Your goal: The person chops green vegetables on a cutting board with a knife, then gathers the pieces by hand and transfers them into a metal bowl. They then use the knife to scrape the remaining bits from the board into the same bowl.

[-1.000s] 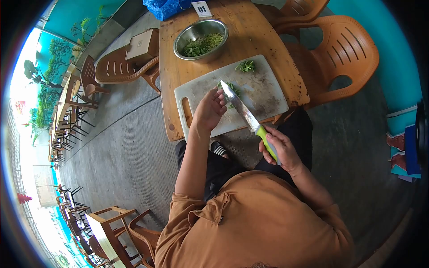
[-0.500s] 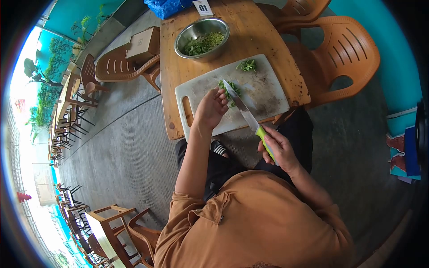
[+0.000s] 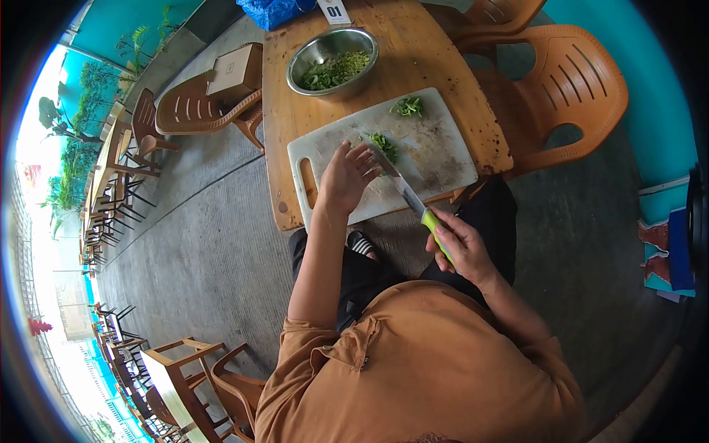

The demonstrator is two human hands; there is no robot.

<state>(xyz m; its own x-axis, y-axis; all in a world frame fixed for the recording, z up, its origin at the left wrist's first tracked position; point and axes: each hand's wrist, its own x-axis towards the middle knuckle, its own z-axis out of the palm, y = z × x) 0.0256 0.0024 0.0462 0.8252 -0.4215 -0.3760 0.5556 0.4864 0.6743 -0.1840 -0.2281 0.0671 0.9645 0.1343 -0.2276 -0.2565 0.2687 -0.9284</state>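
Note:
My right hand [image 3: 461,247] grips the green handle of a kitchen knife [image 3: 405,190], its blade lying across a white cutting board [image 3: 436,159] on a wooden table [image 3: 295,118]. My left hand [image 3: 343,177] rests on the board with fingers spread, beside the blade. Chopped green vegetables [image 3: 384,144] lie just beyond my fingertips. A smaller heap of greens [image 3: 408,107] sits at the board's far edge. A steel bowl [image 3: 332,63] with chopped greens stands farther back.
Orange plastic chairs [image 3: 569,88] stand to the right of the table, another chair [image 3: 199,107] with a cardboard box [image 3: 235,70] on the left. A blue bag [image 3: 273,11] and a number card [image 3: 334,10] sit at the far end. Grey concrete floor lies all around.
The knife blade has come down lower and nearer on the board. My left hand has opened its fingers and shifted slightly left, leaving the greens exposed.

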